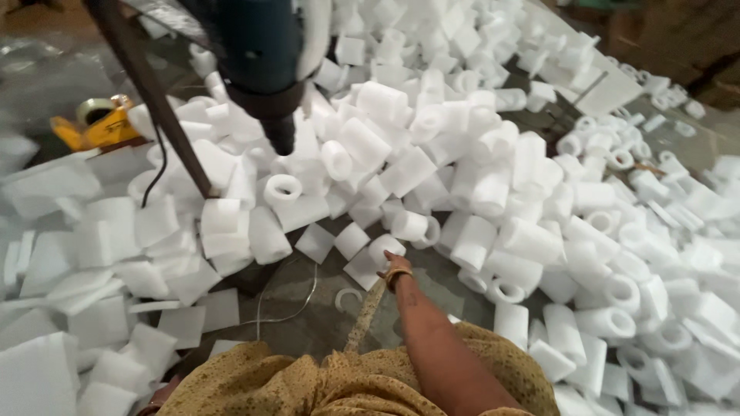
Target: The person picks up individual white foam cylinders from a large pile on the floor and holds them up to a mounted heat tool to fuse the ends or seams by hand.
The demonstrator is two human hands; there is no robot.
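Right hand (394, 264): stretched forward from my mustard patterned sleeve (493, 362), bangle (398, 274) at the wrist, fingers reaching onto a small rolled white foam tube (385, 248) at the near edge of the heap. The hand is seen from behind — I cannot tell whether the fingers are closed on the tube or only touching it.

Left hand: out of view.

White foam tube: lies on the grey floor (324, 323), just beside flat square foam pads (314, 243).

Foam heap (493, 177): rolled tubes and flat cut pieces, spread across the whole floor ahead and to both sides.

Blue power tool (266, 62): hangs above the heap, upper left, nozzle down, beside a dark slanted bar (154, 100).

Yellow tape dispenser (100, 123): far left — well apart from my hand.
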